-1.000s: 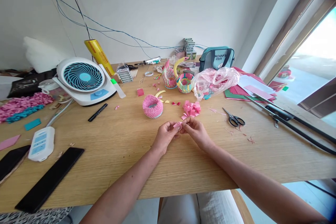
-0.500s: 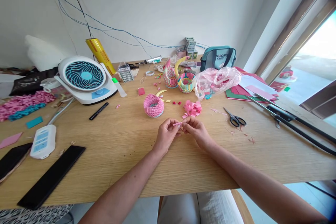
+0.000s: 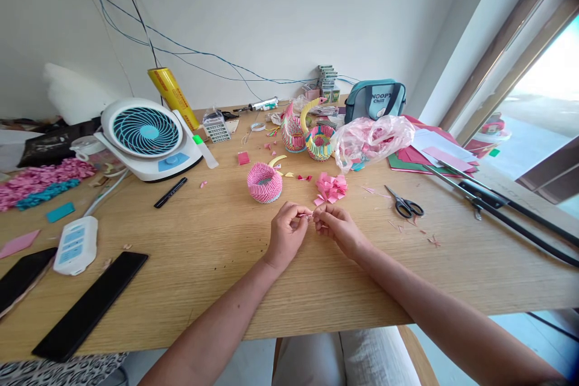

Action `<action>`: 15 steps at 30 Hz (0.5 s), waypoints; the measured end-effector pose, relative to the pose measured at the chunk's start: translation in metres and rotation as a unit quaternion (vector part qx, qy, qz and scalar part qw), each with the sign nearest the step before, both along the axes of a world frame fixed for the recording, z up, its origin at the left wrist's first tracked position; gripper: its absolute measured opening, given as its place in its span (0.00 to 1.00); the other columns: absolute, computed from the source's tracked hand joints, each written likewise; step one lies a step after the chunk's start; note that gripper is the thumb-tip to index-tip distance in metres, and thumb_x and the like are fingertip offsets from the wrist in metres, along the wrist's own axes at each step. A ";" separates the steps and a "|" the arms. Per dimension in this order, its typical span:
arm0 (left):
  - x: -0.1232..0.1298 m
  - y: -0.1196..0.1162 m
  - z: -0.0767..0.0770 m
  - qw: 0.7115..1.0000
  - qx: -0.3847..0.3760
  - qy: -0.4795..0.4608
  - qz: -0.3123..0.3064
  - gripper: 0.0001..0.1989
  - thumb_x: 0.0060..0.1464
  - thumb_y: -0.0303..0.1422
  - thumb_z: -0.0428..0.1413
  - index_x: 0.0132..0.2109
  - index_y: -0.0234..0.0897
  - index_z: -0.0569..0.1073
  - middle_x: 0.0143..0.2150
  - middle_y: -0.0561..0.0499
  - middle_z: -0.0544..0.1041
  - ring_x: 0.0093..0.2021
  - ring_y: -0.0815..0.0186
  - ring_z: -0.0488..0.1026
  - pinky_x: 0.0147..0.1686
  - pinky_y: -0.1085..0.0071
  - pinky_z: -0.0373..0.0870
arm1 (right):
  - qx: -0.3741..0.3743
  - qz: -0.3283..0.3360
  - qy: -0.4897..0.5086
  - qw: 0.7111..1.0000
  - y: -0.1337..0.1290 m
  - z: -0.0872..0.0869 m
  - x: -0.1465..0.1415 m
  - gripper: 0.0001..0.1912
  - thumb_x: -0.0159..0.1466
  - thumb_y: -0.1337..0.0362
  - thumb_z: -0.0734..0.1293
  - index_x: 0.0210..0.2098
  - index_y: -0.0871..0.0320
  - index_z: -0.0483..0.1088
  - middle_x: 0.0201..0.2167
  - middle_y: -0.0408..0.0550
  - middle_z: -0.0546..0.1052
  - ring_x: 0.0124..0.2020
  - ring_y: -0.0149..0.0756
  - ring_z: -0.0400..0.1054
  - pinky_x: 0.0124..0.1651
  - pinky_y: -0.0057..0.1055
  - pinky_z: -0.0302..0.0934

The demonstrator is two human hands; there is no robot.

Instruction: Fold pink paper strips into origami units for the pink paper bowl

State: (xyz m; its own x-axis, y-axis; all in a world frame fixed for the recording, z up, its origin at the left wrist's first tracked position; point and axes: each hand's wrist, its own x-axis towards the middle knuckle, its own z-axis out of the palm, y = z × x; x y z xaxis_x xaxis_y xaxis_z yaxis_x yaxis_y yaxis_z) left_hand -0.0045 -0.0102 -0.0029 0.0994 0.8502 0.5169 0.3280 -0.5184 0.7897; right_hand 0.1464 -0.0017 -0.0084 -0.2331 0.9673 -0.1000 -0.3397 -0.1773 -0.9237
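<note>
pink folded paper strip (image 3: 306, 215) is being pinched tightly between the left hand (image 3: 286, 234) and right hand (image 3: 339, 230), held just above the light wooden table (image 3: 203, 265), near a loose heap of pink paper pieces (image 3: 331, 188).

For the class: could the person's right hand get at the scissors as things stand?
Probably yes. The right hand sits near the scissors, with only wooden tabletop and a few paper scraps between, though it must first release the small pink paper piece.
</note>
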 end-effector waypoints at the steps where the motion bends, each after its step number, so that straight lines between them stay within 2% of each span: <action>1: 0.000 0.000 0.001 1.000 0.016 0.015 0.000 0.09 0.54 0.22 0.51 0.36 0.37 0.75 0.36 0.48 0.73 0.38 0.67 0.72 0.28 0.78 0.70 | -0.017 0.006 0.011 1.000 0.000 0.000 0.000 0.16 0.52 0.52 0.74 0.25 0.58 0.69 0.23 0.41 0.70 0.23 0.26 0.62 0.27 0.25 0.57; 5: 0.000 0.000 0.002 0.997 0.054 0.050 -0.008 0.10 0.54 0.21 0.52 0.36 0.37 0.75 0.35 0.49 0.73 0.37 0.68 0.72 0.32 0.76 0.70 | -0.080 0.034 0.059 0.994 0.002 -0.002 0.001 0.17 0.49 0.55 0.76 0.25 0.59 0.70 0.23 0.40 0.70 0.22 0.24 0.61 0.27 0.23 0.58; 7: 0.001 0.001 0.001 0.998 0.044 0.039 -0.002 0.09 0.55 0.22 0.53 0.38 0.37 0.75 0.36 0.49 0.75 0.37 0.68 0.73 0.33 0.76 0.71 | -0.091 0.044 0.083 0.991 0.002 -0.003 0.002 0.16 0.48 0.57 0.77 0.25 0.59 0.70 0.23 0.40 0.71 0.22 0.23 0.61 0.27 0.23 0.59; 11: 0.002 0.002 -0.004 0.999 -0.043 -0.028 0.008 0.04 0.54 0.28 0.56 0.38 0.36 0.75 0.35 0.49 0.77 0.34 0.68 0.74 0.35 0.73 0.73 | -0.069 0.042 0.090 0.993 0.003 -0.004 0.002 0.15 0.50 0.57 0.77 0.26 0.59 0.70 0.24 0.40 0.72 0.23 0.24 0.62 0.29 0.22 0.60; 15: 0.002 0.004 -0.004 0.983 -0.139 -0.118 -0.027 0.04 0.53 0.32 0.58 0.34 0.35 0.74 0.31 0.51 0.78 0.31 0.67 0.76 0.37 0.70 0.74 | -0.043 0.043 0.069 0.996 0.001 0.000 0.003 0.15 0.50 0.56 0.76 0.28 0.58 0.70 0.24 0.40 0.72 0.25 0.25 0.63 0.30 0.23 0.61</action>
